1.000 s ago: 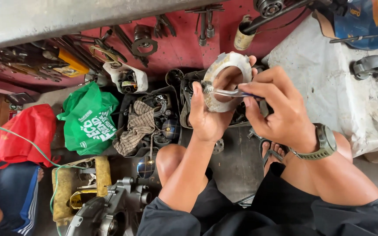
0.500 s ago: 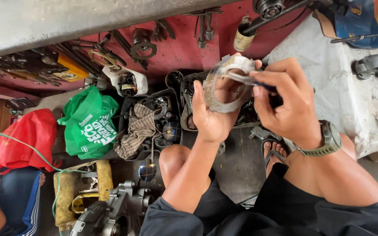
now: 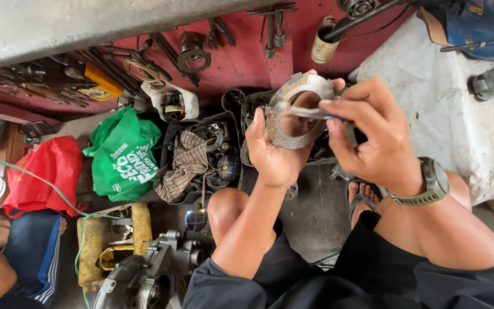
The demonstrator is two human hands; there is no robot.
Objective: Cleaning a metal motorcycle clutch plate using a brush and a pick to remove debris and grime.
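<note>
The left hand (image 3: 275, 151) holds a round, grey, worn metal ring-shaped part (image 3: 293, 111) up in front of the person, its fingers curled round the lower edge of the ring and the thumb lying along its left rim, so the grip is closed on it. The right hand (image 3: 370, 134), which wears an olive-green wristwatch (image 3: 430, 183), has its fingers pinched tight on a thin silver metal tool (image 3: 310, 113) whose tip reaches across the open middle of the ring. What kind of tool it is cannot be told.

Taking the ring as the landmark: just behind and below it sits a black tray of dark engine parts (image 3: 218, 154), with a striped brown-and-cream rag (image 3: 187, 166) draped at the tray's left side. Further left of the ring lies a crumpled green plastic bag (image 3: 124, 154), and beyond that a red plastic bag (image 3: 44, 171). Above the ring a red metal surface (image 3: 241, 57) bears spanners and other hand tools, and a pale cardboard tube (image 3: 322, 43) stands just above the ring's upper right. To the right of the ring stretches a stained white surface (image 3: 458, 114). Well below and to the left of the ring rests a grey metal engine casing (image 3: 144, 274), beside a yellow, dirty cylinder-shaped piece (image 3: 92, 246). At the far lower left, another person's leg in blue shorts (image 3: 30, 252) shows.
</note>
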